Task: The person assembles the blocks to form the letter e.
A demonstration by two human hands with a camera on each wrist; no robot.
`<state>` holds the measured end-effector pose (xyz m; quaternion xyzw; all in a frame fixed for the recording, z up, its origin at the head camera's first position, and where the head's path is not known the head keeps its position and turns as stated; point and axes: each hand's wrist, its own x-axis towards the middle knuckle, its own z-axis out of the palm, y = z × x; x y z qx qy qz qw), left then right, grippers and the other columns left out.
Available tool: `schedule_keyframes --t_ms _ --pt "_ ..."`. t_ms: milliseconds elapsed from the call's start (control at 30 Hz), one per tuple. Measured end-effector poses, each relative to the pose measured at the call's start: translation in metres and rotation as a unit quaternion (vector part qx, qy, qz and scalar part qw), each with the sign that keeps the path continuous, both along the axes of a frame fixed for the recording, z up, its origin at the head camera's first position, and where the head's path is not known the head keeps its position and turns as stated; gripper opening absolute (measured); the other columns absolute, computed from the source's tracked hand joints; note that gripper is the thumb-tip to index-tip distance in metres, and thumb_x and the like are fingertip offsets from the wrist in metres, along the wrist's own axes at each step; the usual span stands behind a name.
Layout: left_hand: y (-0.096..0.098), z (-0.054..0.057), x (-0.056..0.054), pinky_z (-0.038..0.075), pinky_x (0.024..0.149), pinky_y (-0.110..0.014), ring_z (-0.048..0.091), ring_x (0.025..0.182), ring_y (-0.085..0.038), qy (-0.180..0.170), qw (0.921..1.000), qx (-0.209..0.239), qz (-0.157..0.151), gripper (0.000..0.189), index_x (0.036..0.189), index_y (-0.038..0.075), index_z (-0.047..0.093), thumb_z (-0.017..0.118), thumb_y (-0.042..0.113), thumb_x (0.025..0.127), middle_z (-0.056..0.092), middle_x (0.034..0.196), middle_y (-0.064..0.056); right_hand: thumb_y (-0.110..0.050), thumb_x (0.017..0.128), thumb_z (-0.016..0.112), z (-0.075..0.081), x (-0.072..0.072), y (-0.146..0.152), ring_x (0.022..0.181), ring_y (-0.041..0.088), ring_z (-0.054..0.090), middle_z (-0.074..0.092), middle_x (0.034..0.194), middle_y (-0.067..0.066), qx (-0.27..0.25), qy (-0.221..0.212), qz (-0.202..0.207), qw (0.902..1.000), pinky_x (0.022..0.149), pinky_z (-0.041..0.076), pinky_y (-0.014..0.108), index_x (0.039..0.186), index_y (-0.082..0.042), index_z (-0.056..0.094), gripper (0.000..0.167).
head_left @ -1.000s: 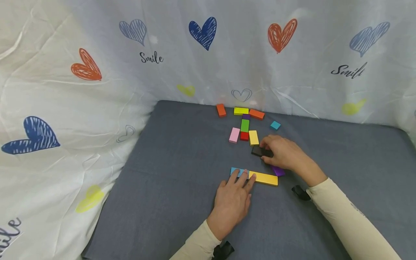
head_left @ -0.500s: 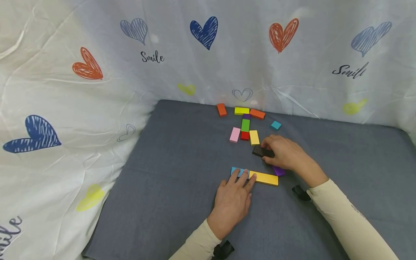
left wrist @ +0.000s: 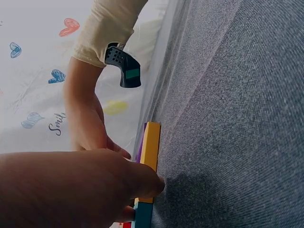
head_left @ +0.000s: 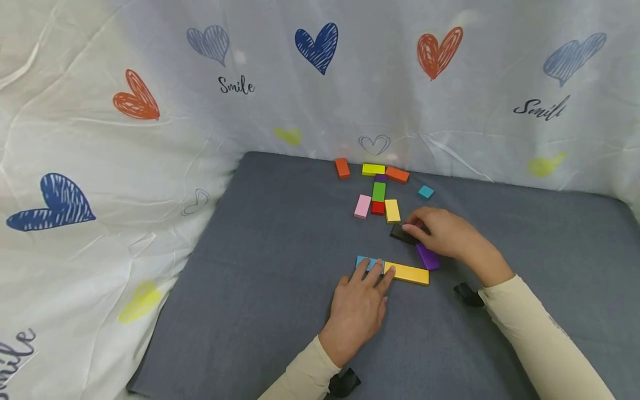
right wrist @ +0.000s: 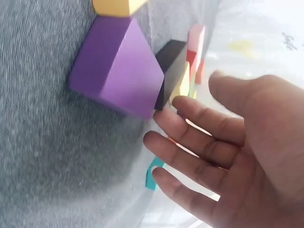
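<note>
My left hand (head_left: pixel 357 314) rests its outstretched fingers on a light blue block (head_left: pixel 363 262) and on the near end of a long orange-yellow block (head_left: pixel 411 274), which lie end to end. At the far end of that pair, a purple block (head_left: pixel 428 258) angles away and meets a black block (head_left: pixel 398 234). Over the black block is my right hand (head_left: pixel 450 236). In the right wrist view, the relaxed fingers of the right hand (right wrist: pixel 223 142) lie beside the black block (right wrist: pixel 172 61), thumb apart, with nothing gripped.
Beyond the black block lie a pale yellow block (head_left: pixel 392 211), a red one (head_left: pixel 378 208), a pink one (head_left: pixel 362 206) and a green one (head_left: pixel 379 191). Farther back are a bright yellow block (head_left: pixel 373 169), orange blocks (head_left: pixel 397 174) and a teal block (head_left: pixel 426 191). A printed curtain (head_left: pixel 320 111) borders the grey cloth.
My right hand has loosened from the black block and shifted slightly right, uncovering more of the purple block. My left hand has stayed in place on the blocks.
</note>
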<state>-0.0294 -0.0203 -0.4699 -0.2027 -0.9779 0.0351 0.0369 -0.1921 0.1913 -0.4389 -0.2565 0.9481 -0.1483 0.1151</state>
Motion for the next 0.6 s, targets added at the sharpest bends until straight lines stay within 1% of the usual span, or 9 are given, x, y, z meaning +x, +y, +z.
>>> schedule_keyframes --t_ms 100,267,467,600 --pt "0.0005 0.0002 0.0002 0.055 0.077 -0.034 0.047 0.144 -0.019 0.004 1.0 0.001 0.0 0.058 0.157 0.034 0.052 0.067 0.046 0.102 0.054 0.157 0.007 -0.029 0.107 0.065 0.0012 -0.0014 0.0044 0.086 0.02 0.067 0.073 0.1 0.006 -0.008 0.012 -0.001 0.9999 0.083 0.058 0.05 0.117 -0.003 0.075 0.03" --pt "0.0015 0.0012 -0.0003 0.056 0.079 -0.034 0.046 0.144 -0.019 -0.004 1.0 -0.003 0.003 0.058 0.157 0.035 0.052 0.066 0.046 0.102 0.054 0.158 0.007 -0.026 0.105 0.067 0.002 -0.0018 0.0074 0.086 0.019 0.068 0.074 0.099 0.005 -0.01 0.013 0.001 0.9999 0.08 0.058 0.049 0.115 -0.005 0.075 0.024" --pt "0.0032 0.0009 -0.001 0.056 0.081 -0.035 0.045 0.145 -0.019 -0.015 0.9998 -0.009 0.007 0.059 0.158 0.035 0.05 0.065 0.047 0.103 0.052 0.159 0.007 -0.026 0.105 0.068 0.0024 -0.0022 0.0084 0.089 0.02 0.07 0.075 0.1 0.005 -0.007 0.006 -0.006 0.9999 0.082 0.059 0.05 0.116 -0.005 0.076 0.024" --pt "0.0038 0.0018 -0.0014 0.056 0.081 -0.035 0.045 0.146 -0.019 -0.021 0.9997 -0.011 0.009 0.059 0.158 0.036 0.05 0.065 0.047 0.103 0.052 0.16 0.008 -0.027 0.105 0.068 0.0035 -0.0058 0.0078 0.09 0.021 0.07 0.076 0.103 0.006 -0.007 -0.004 -0.019 0.9998 0.083 0.059 0.051 0.119 -0.005 0.075 0.028"
